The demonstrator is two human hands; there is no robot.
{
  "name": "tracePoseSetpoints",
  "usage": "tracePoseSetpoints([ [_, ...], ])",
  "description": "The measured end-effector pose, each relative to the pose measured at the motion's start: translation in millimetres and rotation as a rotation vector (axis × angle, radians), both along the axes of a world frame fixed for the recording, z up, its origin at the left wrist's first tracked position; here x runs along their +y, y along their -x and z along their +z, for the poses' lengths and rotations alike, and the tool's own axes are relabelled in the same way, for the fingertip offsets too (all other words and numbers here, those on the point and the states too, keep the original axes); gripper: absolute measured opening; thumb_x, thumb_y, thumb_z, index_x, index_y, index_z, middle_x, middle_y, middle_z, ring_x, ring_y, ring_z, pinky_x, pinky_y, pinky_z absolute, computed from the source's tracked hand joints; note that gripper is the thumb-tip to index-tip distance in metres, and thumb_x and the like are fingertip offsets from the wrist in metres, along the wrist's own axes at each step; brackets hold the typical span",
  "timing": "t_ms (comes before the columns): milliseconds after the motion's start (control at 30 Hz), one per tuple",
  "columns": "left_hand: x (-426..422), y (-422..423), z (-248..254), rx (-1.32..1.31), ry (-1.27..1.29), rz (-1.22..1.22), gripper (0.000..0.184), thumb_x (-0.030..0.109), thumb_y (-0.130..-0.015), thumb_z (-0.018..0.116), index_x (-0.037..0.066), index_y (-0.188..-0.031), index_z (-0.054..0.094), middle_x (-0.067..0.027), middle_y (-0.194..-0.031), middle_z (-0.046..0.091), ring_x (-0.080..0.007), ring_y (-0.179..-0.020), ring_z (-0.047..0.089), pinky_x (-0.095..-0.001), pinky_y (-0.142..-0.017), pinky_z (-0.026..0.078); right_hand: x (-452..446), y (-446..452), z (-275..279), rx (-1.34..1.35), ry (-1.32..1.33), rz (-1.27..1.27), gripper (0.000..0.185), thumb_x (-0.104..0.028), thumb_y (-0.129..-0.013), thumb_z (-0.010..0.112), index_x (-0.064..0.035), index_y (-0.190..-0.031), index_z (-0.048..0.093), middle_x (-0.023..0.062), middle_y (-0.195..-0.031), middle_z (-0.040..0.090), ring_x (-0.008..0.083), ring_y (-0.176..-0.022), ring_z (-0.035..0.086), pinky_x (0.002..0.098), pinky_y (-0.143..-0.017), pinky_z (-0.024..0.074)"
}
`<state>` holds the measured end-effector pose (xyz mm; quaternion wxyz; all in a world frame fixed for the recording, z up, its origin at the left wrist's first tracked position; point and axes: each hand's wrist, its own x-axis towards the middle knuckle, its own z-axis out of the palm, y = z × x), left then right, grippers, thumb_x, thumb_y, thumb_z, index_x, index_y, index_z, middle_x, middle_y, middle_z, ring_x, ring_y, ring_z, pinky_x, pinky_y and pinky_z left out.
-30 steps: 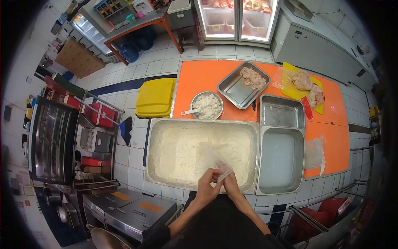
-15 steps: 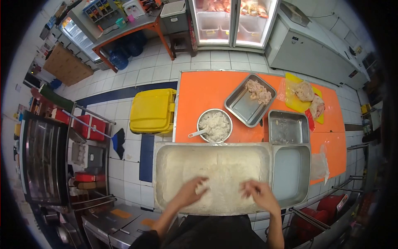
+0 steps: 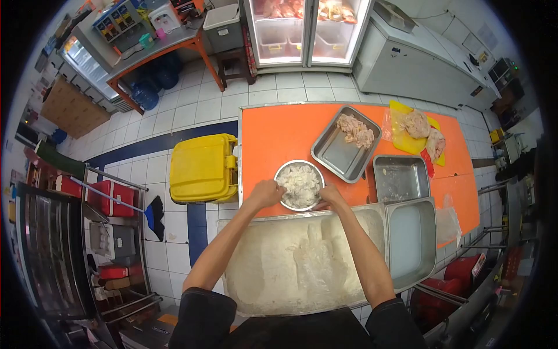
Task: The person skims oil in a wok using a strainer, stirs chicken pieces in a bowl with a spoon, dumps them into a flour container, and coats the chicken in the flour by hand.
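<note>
A round metal bowl (image 3: 289, 164) full of lumpy, flour-coated pieces (image 3: 300, 185) sits at the near edge of the orange tabletop. My left hand (image 3: 267, 193) is closed at its left side, covering the place where a short pale handle showed earlier. On the opposite side, my right hand (image 3: 331, 196) grips the bowl's rim, its fingertips partly hidden. Below my arms lies a wide, shallow metal tray (image 3: 256, 256) dusted with flour. A clear, crumpled plastic bag (image 3: 319, 264) rests in that tray.
A metal pan (image 3: 331, 152) with raw meat pieces stands behind the bowl. To its right are another metal pan (image 3: 401, 181), a pan of cloudy liquid (image 3: 410, 244) and raw chicken (image 3: 415, 124) on a yellow board (image 3: 405, 142). A yellow bin (image 3: 203, 168) stands left of the table.
Both hands have moved forward from above the flour tray to the bowl and taken hold of its sides. The bowl's handle is now covered. The view has shifted slightly.
</note>
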<state>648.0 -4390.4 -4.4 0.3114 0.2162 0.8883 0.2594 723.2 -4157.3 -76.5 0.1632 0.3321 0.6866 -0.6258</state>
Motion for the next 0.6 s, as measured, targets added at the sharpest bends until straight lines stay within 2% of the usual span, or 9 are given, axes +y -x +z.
tracePoseSetpoints([
  [67,6.2,6.3,15.6,0.195,0.095,-0.077,0.041,0.033,-0.090,0.054,-0.003,-0.078,0.068,-0.0252,-0.074,0.065,-0.0383,-0.073,0.065,-0.0456,-0.071,0.052,-4.6,3.7,-9.0,-0.068,0.108,-0.065,0.043,-0.003,-0.083,0.048,0.0102,-0.123,0.045,0.0240,-0.106,0.063,0.0361,-0.079,0.070,0.0383,-0.056,0.0616],
  [100,7.2,6.5,14.6,0.190,0.097,-0.083,0.041,0.033,-0.090,0.054,-0.003,-0.078,0.068,-0.0252,-0.074,0.065,-0.0383,-0.073,0.065,-0.0456,-0.071,0.052,-10.3,3.8,2.2,-0.073,0.111,-0.071,0.043,-0.003,-0.083,0.048,0.0102,-0.123,0.045,0.0240,-0.106,0.063,0.0361,-0.079,0.070,0.0383,-0.056,0.0616],
  [167,10.4,11.0,15.5,0.311,0.109,-0.097,0.036,0.028,-0.087,0.057,-0.005,-0.075,0.067,-0.0245,-0.071,0.064,-0.0389,-0.068,0.064,-0.0453,-0.068,0.052,-19.7,6.1,42.2,-0.246,0.086,0.015,0.043,-0.002,-0.083,0.047,0.0130,-0.122,0.044,0.0265,-0.107,0.062,0.0366,-0.080,0.070,0.0399,-0.063,0.0619],
  [200,11.8,11.8,19.5,0.317,0.108,-0.104,0.036,0.028,-0.087,0.057,-0.005,-0.075,0.067,-0.0245,-0.071,0.064,-0.0389,-0.068,0.064,-0.0453,-0.068,0.052,-16.9,8.3,35.3,-0.292,0.104,0.094,0.044,0.000,-0.082,0.045,0.0099,-0.125,0.043,0.0275,-0.109,0.061,0.0366,-0.081,0.069,0.0411,-0.070,0.0614],
  [333,21.4,-0.7,46.7,0.515,0.064,-0.129,0.026,0.020,-0.083,0.063,-0.004,-0.073,0.064,-0.0226,-0.069,0.063,-0.0375,-0.067,0.064,-0.0446,-0.062,0.052,-9.9,12.7,18.0,-0.288,0.212,0.123,0.046,0.004,-0.079,0.044,0.0078,-0.125,0.044,0.0268,-0.108,0.062,0.0356,-0.084,0.069,0.0439,-0.076,0.0605],
  [400,23.0,-9.7,50.7,0.561,0.060,-0.134,0.020,0.016,-0.081,0.067,-0.002,-0.074,0.065,-0.0212,-0.070,0.064,-0.0362,-0.068,0.065,-0.0432,-0.061,0.053,-11.0,9.8,20.0,-0.048,0.533,-0.136,0.048,0.007,-0.075,0.044,0.0064,-0.123,0.045,0.0240,-0.102,0.062,0.0343,-0.084,0.068,0.0478,-0.074,0.0608],
  [433,23.4,-12.5,50.2,0.605,0.033,-0.132,0.020,0.016,-0.081,0.068,-0.002,-0.074,0.064,-0.0207,-0.070,0.064,-0.0360,-0.065,0.065,-0.0430,-0.060,0.053,-11.7,10.6,25.7,-0.034,0.537,-0.143,0.048,0.007,-0.075,0.044,0.0064,-0.123,0.045,0.0240,-0.102,0.062,0.0343,-0.084,0.068,0.0478,-0.074,0.0608],
  [500,25.3,-16.9,50.1,0.658,0.000,-0.143,0.019,0.017,-0.080,0.069,-0.001,-0.074,0.064,-0.0202,-0.069,0.064,-0.0358,-0.063,0.064,-0.0429,-0.058,0.052,-14.3,11.1,35.3,-0.038,0.450,-0.143,0.059,0.011,-0.069,0.041,0.0059,-0.129,0.044,0.0249,-0.119,0.056,0.0382,-0.100,0.064,0.0518,-0.077,0.0596],
  [600,27.4,-13.2,55.1,0.679,-0.031,-0.125,0.021,0.017,-0.081,0.069,-0.002,-0.074,0.063,-0.0205,-0.069,0.064,-0.0351,-0.063,0.064,-0.0433,-0.056,0.051,-18.4,15.1,47.4,-0.075,0.404,-0.215,0.060,0.011,-0.071,0.040,0.0016,-0.130,0.044,0.0225,-0.119,0.057,0.0361,-0.098,0.065,0.0491,-0.070,0.0614],
])
